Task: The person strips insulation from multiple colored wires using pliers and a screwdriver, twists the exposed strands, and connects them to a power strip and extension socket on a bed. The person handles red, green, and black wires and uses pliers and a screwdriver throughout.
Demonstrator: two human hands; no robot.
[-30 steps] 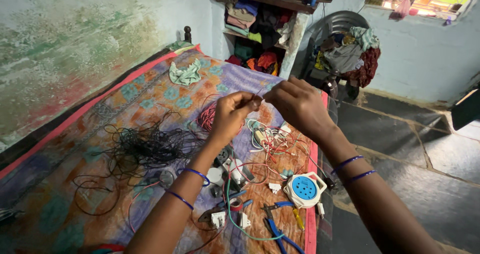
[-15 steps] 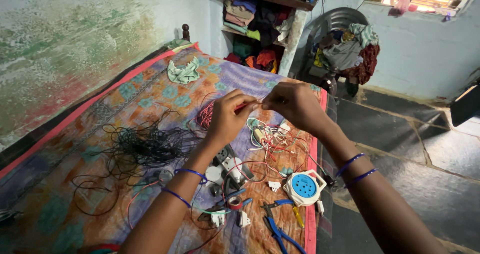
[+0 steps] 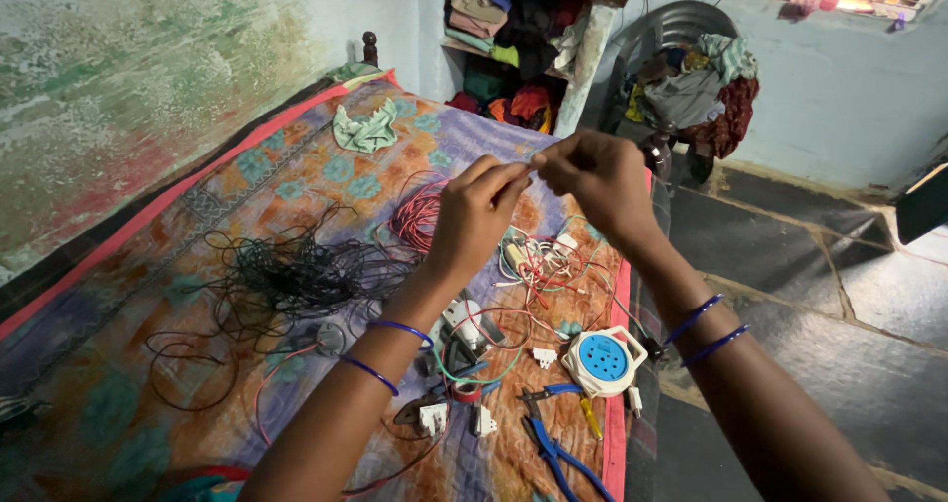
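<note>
Wire end: we see a thin pale wire end (image 3: 534,162) held in the air between the two hands, above the far half of the bed; it is too small for us to tell its colour or length for sure.
Left hand (image 3: 476,213): raised, thumb and forefinger pressed together on the wire end; grip is a fingertip pinch. Two blue bangles (image 3: 387,351) sit on this forearm.
Right hand (image 3: 597,183): raised just beside the left, fingertips nearly touching it; grip is also a pinch on the same wire end. Two blue bangles (image 3: 706,330) on this wrist as well.
Below the hands: we note a loose bundle of red, white and green wires (image 3: 538,265) lying on the bed cover, and a red wire coil (image 3: 420,216) partly hidden behind the left hand.
Near edge of bed: a round white extension box with a blue face (image 3: 603,360), blue-handled pliers (image 3: 553,448), a yellow-handled screwdriver (image 3: 590,418) and several small white plugs (image 3: 482,422) lie close together.
Left of the arms: a large tangle of black wire (image 3: 286,275) spreads over the cover, well apart from the hands.
Bed (image 3: 148,384): patterned orange, blue and purple cover with a pink border; a crumpled pale green cloth (image 3: 365,129) lies near its far end.
Background: shelves stuffed with folded clothes (image 3: 513,28); a heap of clothes (image 3: 696,77) by a metal basin against the blue wall.
</note>
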